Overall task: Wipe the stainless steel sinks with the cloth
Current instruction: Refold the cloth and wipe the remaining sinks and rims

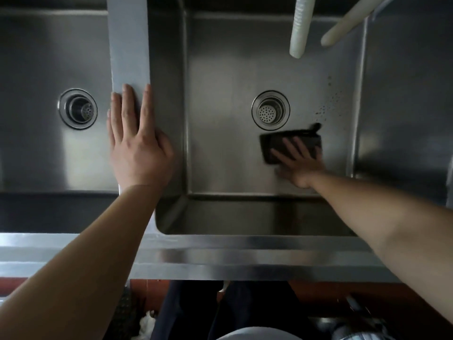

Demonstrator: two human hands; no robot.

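Note:
Two stainless steel sinks lie side by side below me. My right hand (297, 165) presses flat on a dark folded cloth (274, 143) on the floor of the middle sink (220, 133), just below and right of its round drain strainer (270, 110). The hand and cloth are slightly blurred. My left hand (137, 146) rests flat, fingers spread, on the steel divider (130, 45) between the middle sink and the left sink (36, 133). Dark specks (328, 104) dot the floor right of the drain.
The left sink has its own drain strainer (78, 109). Two pale hoses hang over the back of the middle sink, a ribbed one (300, 25) and a smooth one (348, 20). A third basin's wall (404, 94) shows at right. The steel front ledge (245, 256) runs below.

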